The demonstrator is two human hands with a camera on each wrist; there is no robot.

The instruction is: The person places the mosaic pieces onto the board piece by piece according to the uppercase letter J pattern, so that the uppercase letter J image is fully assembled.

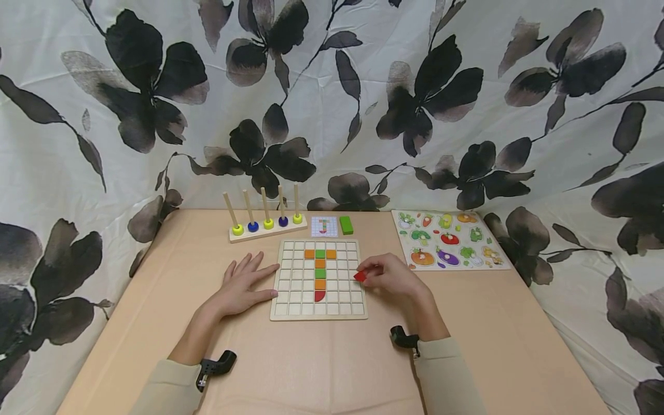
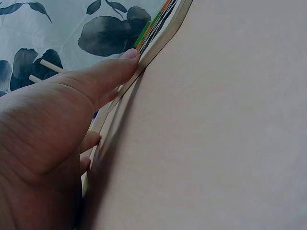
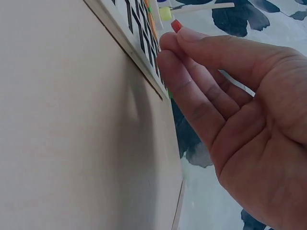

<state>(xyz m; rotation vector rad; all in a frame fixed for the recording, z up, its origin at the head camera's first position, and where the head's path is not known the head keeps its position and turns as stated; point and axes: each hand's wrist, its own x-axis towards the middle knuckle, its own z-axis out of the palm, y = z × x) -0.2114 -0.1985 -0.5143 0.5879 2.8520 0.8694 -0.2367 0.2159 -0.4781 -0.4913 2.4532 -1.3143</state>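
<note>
A wooden grid board (image 1: 295, 310) lies flat on the table. Orange and green square tiles (image 1: 320, 274) form a short row with a column running down from its middle. At the column's lower end sits a red tile with one rounded corner (image 1: 319, 296). My left hand (image 1: 236, 291) rests at the board's left side with fingers spread, its thumb (image 2: 117, 72) touching the edge. Above the board's right side, my right hand (image 1: 391, 278) pinches a small red tile (image 3: 176, 26) between thumb and index finger; its exact shape is partly hidden.
Behind the board are a pattern card (image 1: 324, 226), a green block (image 1: 346, 225) and a peg stand (image 1: 268, 232) with yellow and blue beads. At the back right lies a vegetable picture sheet (image 1: 451, 242). A floral cloth (image 1: 358, 104) hangs beyond the table.
</note>
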